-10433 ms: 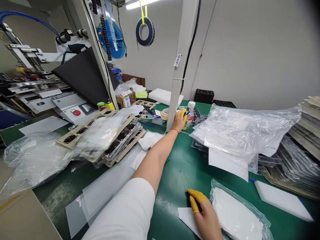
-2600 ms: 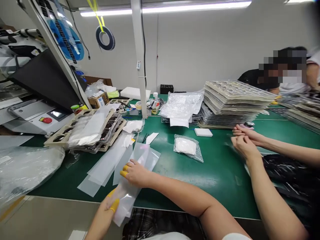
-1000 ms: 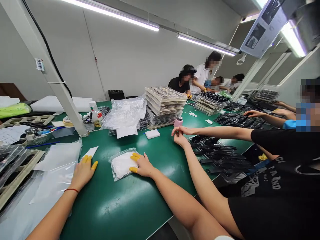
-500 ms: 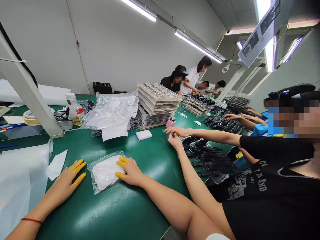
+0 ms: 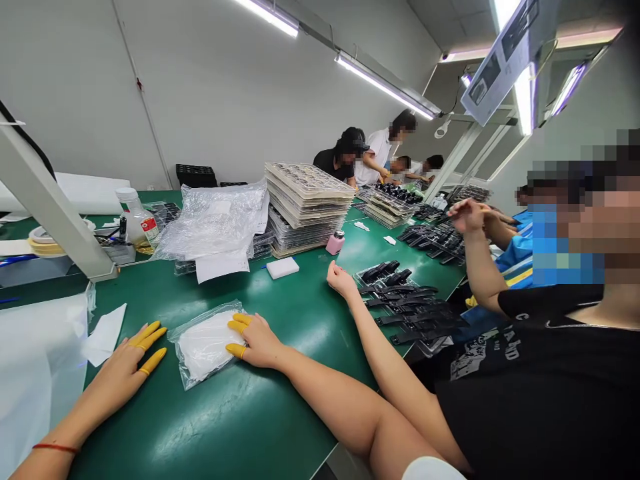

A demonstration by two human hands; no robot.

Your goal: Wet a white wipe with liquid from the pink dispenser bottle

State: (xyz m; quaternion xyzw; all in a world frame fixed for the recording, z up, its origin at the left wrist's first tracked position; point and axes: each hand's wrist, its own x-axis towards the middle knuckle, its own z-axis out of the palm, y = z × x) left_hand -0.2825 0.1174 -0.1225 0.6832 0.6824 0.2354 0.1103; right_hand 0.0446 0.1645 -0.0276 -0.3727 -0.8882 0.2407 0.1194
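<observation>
Bag's (image 5: pixel 203 343) white contents indistinct

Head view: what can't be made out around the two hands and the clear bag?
- Clear bag: white contents seen only through glossy plastic; what they are is unclear.
- Right hand: fingertips lie on the bag; whether it has a grip cannot be told.
- Left hand: flat on the green mat; forearm cut by the bottom edge.
- Bottle: label too small.

Bare mat (image 5: pixel 300 313) before tray stack (image 5: pixel 307 207)
</observation>
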